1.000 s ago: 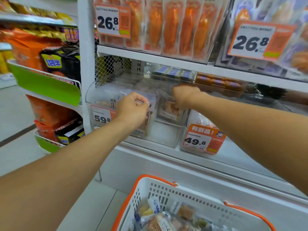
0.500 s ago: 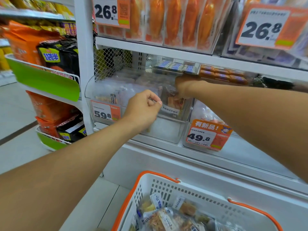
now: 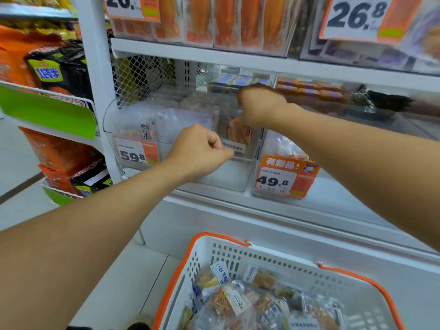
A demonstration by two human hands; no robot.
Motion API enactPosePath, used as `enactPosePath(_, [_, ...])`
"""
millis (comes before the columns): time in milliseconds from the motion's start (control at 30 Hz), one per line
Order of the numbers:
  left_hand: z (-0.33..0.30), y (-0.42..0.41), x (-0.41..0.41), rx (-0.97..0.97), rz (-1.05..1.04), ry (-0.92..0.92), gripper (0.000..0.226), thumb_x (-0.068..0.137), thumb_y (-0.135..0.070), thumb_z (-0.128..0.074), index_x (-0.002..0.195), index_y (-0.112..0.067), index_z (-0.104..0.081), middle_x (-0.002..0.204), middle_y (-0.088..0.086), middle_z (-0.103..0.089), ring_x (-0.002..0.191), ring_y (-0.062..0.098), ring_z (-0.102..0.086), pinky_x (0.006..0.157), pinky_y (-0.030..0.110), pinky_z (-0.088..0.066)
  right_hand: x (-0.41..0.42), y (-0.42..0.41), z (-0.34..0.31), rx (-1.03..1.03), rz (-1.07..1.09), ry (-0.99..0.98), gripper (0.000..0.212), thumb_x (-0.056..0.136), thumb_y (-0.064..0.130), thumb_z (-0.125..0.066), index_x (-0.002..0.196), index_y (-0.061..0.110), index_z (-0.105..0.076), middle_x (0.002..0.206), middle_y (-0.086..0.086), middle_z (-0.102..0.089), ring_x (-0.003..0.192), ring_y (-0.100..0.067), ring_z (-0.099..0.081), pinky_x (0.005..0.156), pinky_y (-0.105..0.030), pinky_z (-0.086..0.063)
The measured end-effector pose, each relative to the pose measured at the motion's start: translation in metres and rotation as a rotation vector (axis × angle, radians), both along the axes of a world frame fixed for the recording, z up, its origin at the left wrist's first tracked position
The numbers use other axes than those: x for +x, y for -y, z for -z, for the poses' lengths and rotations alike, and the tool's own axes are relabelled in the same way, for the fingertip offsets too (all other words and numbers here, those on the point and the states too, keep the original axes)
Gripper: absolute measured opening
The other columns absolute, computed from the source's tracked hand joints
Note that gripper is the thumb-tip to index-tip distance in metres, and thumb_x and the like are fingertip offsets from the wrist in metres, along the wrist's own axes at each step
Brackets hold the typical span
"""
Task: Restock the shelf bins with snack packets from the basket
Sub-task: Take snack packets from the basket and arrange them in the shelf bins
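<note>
Two bare hands reached into the middle shelf of a white metal shelf unit (image 3: 214, 55). The left hand (image 3: 200, 151) hovered at the front of a clear plastic shelf bin (image 3: 228, 177), its fingers curled in with thumb and forefinger pressed together; whether they pinched anything could not be told. The right hand (image 3: 259, 108) came over the top of the same bin, fingers pointing down and pinching a clear snack packet with orange pieces and a white label (image 3: 238, 136), which stood upright inside the bin against its front wall. Just left of it, a second clear bin (image 3: 114, 129) held pale packets and carried an orange-and-white price tag reading 59.8 (image 3: 135, 151); just right, another bin bore an orange tag reading 49.8 (image 3: 285, 177). At the lower edge of the view, below the shelf, sat a white plastic basket with orange rim and handles (image 3: 238, 253), holding a loose heap of clear snack packets (image 3: 250, 301) in its near half.
</note>
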State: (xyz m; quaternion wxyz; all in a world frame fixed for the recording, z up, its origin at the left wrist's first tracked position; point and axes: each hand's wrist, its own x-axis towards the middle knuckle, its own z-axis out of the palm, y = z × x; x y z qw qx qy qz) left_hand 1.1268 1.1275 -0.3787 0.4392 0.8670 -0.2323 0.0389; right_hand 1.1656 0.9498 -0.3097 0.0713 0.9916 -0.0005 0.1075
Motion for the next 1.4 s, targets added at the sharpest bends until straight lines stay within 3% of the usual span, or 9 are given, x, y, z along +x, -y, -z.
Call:
enactPosePath(267, [0.033,0.016,-0.037,0.877,0.580,-0.384,0.016,0.088,-0.032,-0.070,0.098,-0.020,-0.069,0.086,0.000,-0.073,0.073,0.012,-0.070,0.058,0.026,-0.050,-0.171,-0.005,0.084,0.189,-0.414,0.406,0.038,0.097,0.046,-0.048,0.078,0.016,-0.063,0.071,0.003,-0.058,0.066,-0.022,-0.056,0.057,-0.036,-0.043])
enactPosePath(367, [0.050,0.031,-0.062,1.062,0.722,-0.421,0.025,0.089,-0.037,-0.069,0.110,-0.024,-0.066,0.095,-0.003,-0.071,0.082,0.011,-0.069,0.070,0.029,-0.055,-0.209,0.028,0.179,0.223,-0.395,-0.061,0.035,0.096,0.045,-0.054,0.079,0.016,-0.065,0.074,0.002,-0.062,0.068,-0.020,-0.059,0.057,-0.032,-0.040])
enactPosePath(500, [0.054,0.052,-0.088,1.153,0.835,-0.427,0.033,0.087,-0.045,-0.069,0.115,-0.030,-0.062,0.098,-0.010,-0.068,0.086,0.005,-0.066,0.089,0.035,-0.055,-0.259,0.078,0.287,0.188,0.029,-0.952,0.066,0.087,0.045,-0.072,0.144,0.021,-0.046,0.139,-0.007,-0.052,0.123,-0.029,-0.054,0.100,-0.040,-0.046])
enactPosePath(667, [0.057,0.072,-0.097,1.198,0.871,-0.341,0.038,0.087,-0.049,-0.068,0.119,-0.031,-0.060,0.102,-0.011,-0.065,0.084,0.006,-0.063,0.080,0.028,-0.053,-0.302,0.116,0.347,0.238,0.237,-0.863,0.084,0.075,0.044,-0.082,0.143,0.016,-0.043,0.131,-0.012,-0.052,0.114,-0.032,-0.054,0.096,-0.039,-0.048])
enactPosePath(800, [0.062,0.079,-0.097,1.226,0.876,-0.326,0.041,0.086,-0.051,-0.067,0.121,-0.031,-0.059,0.105,-0.013,-0.065,0.088,0.007,-0.063,0.073,0.021,-0.047,-0.305,0.115,0.362,0.379,0.254,-0.879,0.041,0.075,0.030,-0.085,0.103,0.009,-0.064,0.103,-0.007,-0.065,0.090,-0.024,-0.057,0.069,-0.029,-0.046])
enactPosePath(1033, [0.057,0.072,-0.095,1.226,0.857,-0.339,0.068,0.080,-0.052,-0.073,0.138,-0.029,-0.046,0.124,-0.010,-0.056,0.100,0.012,-0.060,0.093,0.033,-0.052,-0.275,0.096,0.285,1.112,0.093,-1.119,0.018,0.091,0.009,-0.071,0.087,0.012,-0.053,0.068,0.011,-0.056,0.068,-0.014,-0.059,0.072,-0.036,-0.058])
enactPosePath(1167, [0.045,0.059,-0.089,1.094,0.801,-0.374,0.080,0.069,-0.050,-0.083,0.137,-0.030,-0.044,0.132,-0.007,-0.053,0.099,0.015,-0.062,0.089,0.036,-0.055,-0.231,0.052,0.182,1.217,-0.114,-0.766,0.022,0.087,0.007,-0.073,0.104,0.010,-0.059,0.059,-0.007,-0.051,0.052,-0.013,-0.048,0.054,-0.024,-0.047])
enactPosePath(1300, [0.024,0.037,-0.064,0.632,0.729,-0.410,0.023,0.072,-0.021,-0.086,0.087,-0.017,-0.068,0.088,0.002,-0.074,0.082,0.021,-0.071,0.074,0.027,-0.058,-0.208,0.026,0.099,1.453,-0.133,-0.321,0.042,0.073,0.009,-0.078,0.110,0.013,-0.059,0.078,-0.013,-0.066,0.071,-0.019,-0.066,0.066,-0.033,-0.060])
enactPosePath(1400, [0.008,0.014,-0.042,0.183,0.582,-0.536,0.037,0.066,-0.020,-0.086,0.097,-0.005,-0.072,0.099,0.013,-0.075,0.094,0.027,-0.072,0.084,0.034,-0.057,-0.201,0.039,0.065,1.523,-0.117,-0.311,0.056,0.070,0.013,-0.076,0.123,0.012,-0.058,0.086,-0.002,-0.071,0.080,-0.018,-0.070,0.074,-0.039,-0.060])
